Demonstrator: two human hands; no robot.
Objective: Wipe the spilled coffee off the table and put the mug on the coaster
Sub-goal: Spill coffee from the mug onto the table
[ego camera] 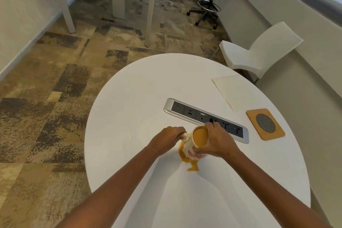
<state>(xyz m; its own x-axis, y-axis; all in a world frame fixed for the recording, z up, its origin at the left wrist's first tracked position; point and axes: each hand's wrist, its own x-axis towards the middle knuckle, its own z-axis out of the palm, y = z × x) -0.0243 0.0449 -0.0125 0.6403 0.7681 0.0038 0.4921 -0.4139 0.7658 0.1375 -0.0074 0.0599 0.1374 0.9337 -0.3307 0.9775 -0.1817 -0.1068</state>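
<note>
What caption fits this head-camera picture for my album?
Cleanup: left hand and right hand hold a white patterned mug of coffee by a tan spill on the round white table; square cork coaster free.

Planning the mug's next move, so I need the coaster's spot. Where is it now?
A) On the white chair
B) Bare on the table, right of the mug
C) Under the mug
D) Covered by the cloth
B: the coaster lies bare on the table, right of the mug and past the socket panel. The left hand grips the mug's handle and the right hand wraps its body.
</note>
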